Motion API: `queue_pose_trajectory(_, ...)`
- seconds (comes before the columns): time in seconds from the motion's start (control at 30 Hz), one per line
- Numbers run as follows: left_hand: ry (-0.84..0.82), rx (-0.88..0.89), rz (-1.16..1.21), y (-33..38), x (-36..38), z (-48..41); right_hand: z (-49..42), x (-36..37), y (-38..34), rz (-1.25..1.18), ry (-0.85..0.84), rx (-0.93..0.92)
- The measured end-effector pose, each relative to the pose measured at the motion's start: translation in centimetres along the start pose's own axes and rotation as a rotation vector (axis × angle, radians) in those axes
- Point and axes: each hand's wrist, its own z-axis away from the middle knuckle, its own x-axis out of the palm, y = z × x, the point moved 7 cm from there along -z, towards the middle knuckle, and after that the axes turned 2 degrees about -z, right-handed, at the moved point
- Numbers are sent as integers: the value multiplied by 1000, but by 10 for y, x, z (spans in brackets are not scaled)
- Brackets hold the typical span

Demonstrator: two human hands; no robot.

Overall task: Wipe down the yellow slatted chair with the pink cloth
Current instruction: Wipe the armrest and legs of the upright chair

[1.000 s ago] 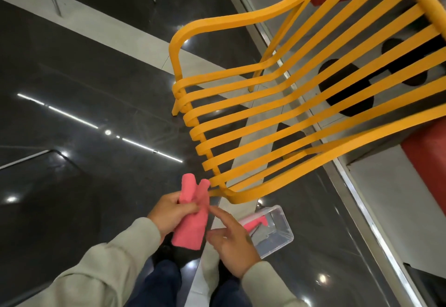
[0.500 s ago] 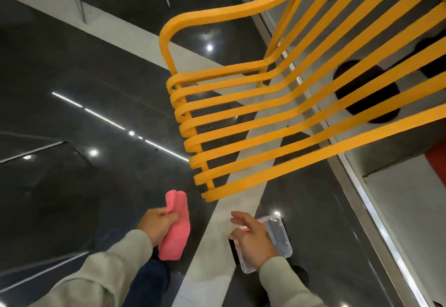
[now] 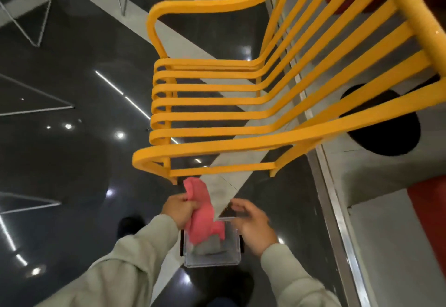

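Your left hand [image 3: 179, 209] grips the bunched pink cloth [image 3: 201, 212] just below the yellow slatted metal chair [image 3: 217, 116], seemingly untouched; your right hand [image 3: 253, 224] hovers half-open, empty.

No readable text, label, brand, number or sign shows anywhere.

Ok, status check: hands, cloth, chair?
Left hand gripping pink cloth, off the chair. Right hand empty, fingers curled. Yellow chair ahead, untouched. Clear box on floor below hands.
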Motion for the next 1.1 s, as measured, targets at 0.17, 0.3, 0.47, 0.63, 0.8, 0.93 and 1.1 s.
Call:
queue_pose_trajectory(0.17, -91, 75, 138, 13, 51, 8, 0, -31, -7, 39, -1, -81)
queue_pose_trajectory(0.3, -152, 126, 251, 16, 69, 17, -5, -26, -9, 78, -13, -153)
queue_pose_trajectory(0.47, -247, 86, 403, 2, 75, 24, -5, -11, -6, -12, 0, -148)
queue_pose_trajectory(0.63, -301, 62, 487, -21, 70, 13, -19, 14, 6, -27, 54, -185)
queue_pose_trajectory(0.8, -242, 156, 530, -45, 45, -62, -96, 29, 32, -129, 71, -224)
queue_pose_trajectory(0.93, -17, 218, 474, -82, 17, -135, -156, 9, 53, -260, 145, -271)
queue_pose_trajectory(1.1, 344, 223, 389, -146, -49, -207, -187, -11, 68, -353, 301, -386)
